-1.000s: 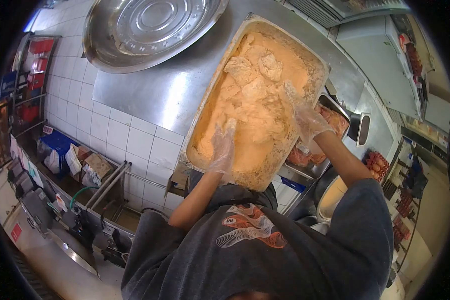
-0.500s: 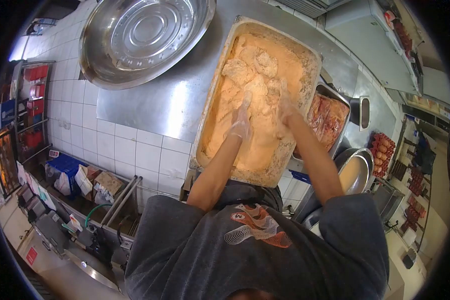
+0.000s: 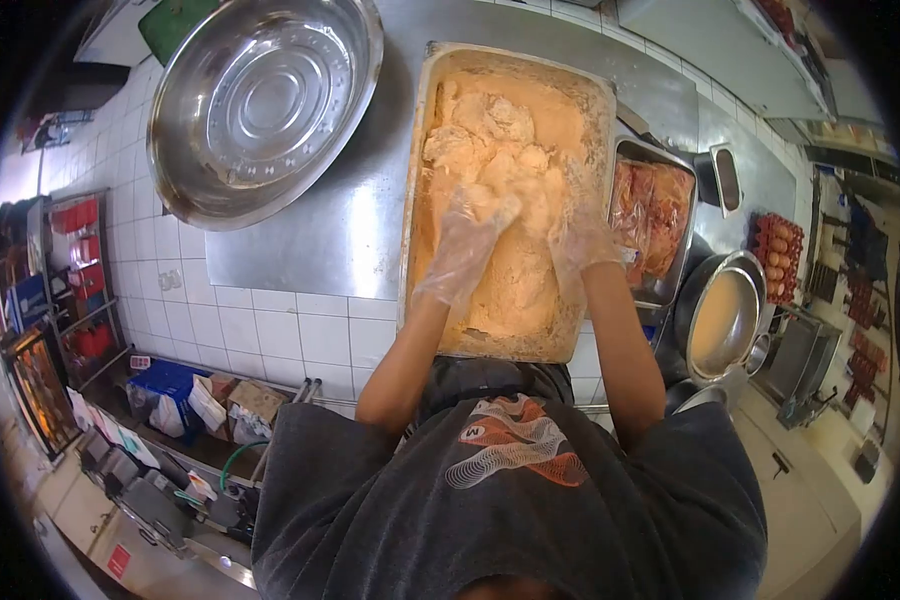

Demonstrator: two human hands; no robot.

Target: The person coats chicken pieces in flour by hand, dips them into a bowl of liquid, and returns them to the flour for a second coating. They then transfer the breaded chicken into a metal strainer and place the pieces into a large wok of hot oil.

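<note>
A long, deep tray holds orange-tinted breading flour. Coated pieces, apparently chicken, lie heaped toward its far end, thick with flour. Both of my hands wear clear plastic gloves dusted with the same flour. My left hand is in the left half of the tray, thumb spread away from the fingers, fingertips partly sunk in flour. Along the right wall, my right hand has its fingers stretched out, partly hidden by flour. I see no piece gripped in either hand. Flour is mounded between my wrists.
Left of the tray, a large steel basin stands on the steel table. To the right are a pan with plastic-wrapped raw meat, a bowl of yellowish liquid and a red tray of eggs. A small metal container stands behind.
Both hands have drawn back toward my body, and flour is newly mounded between them. The coated pieces are more covered with flour. The view has shifted slightly.
</note>
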